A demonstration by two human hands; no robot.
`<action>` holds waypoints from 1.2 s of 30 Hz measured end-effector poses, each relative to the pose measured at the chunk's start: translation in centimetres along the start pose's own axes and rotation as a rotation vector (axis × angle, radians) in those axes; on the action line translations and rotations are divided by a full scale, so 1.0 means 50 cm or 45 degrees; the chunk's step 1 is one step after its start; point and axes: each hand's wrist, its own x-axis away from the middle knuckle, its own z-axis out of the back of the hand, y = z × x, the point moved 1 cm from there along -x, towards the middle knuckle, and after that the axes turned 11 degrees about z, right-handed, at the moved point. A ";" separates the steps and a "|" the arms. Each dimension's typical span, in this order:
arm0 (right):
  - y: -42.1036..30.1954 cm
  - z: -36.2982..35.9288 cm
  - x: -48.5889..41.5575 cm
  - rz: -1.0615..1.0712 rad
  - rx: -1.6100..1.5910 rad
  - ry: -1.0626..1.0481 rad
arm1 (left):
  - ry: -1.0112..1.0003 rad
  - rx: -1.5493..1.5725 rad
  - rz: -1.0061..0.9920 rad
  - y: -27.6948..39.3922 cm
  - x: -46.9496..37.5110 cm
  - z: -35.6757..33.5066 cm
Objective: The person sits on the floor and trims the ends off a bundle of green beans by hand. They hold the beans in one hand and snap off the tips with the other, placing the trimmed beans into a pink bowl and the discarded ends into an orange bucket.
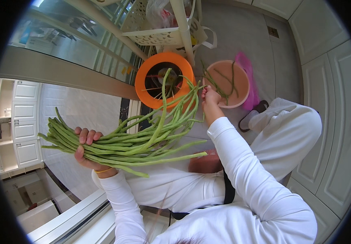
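My left hand [88, 149] is wrapped around a large bunch of yardlong beans [139, 138], held sideways above my lap. The bunch's looser ends fan out to the right, and some curve up over an orange-rimmed bin [141, 82]. With its fingertips, my right hand [211, 99] pinches the thin end of one bean between the bin and a pink plastic basin [245, 87]. Several loose long beans [233, 80] lie in that basin, some hanging over its rim. Inside the bin, thin bean scraps [170, 91] show against a dark lining.
A pink plastic bag [250, 82] lies beside the basin. Behind the bin stands a cream rack with baskets [157, 36], holding bags. White cabinets [323, 88] line the right side. A glass sliding door frame [62, 65] runs along the left. My slippered foot [251, 116] is near the basin.
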 end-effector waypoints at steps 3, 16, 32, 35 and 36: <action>0.007 0.003 -0.012 0.100 0.111 -0.023 | 0.027 -0.015 0.010 -0.004 -0.001 0.000; -0.144 0.061 -0.011 0.892 1.433 -1.278 | 0.043 -0.082 -0.094 0.019 0.003 -0.004; 0.025 0.020 -0.101 -0.371 -0.203 -0.154 | 0.041 -0.039 -0.014 -0.004 -0.003 0.000; 0.050 0.031 -0.146 -0.318 -0.165 -0.135 | 0.065 -0.075 -0.036 -0.002 0.001 -0.001; 0.036 0.048 -0.167 -0.217 -0.159 -0.089 | 0.082 -0.123 -0.022 0.005 0.002 -0.001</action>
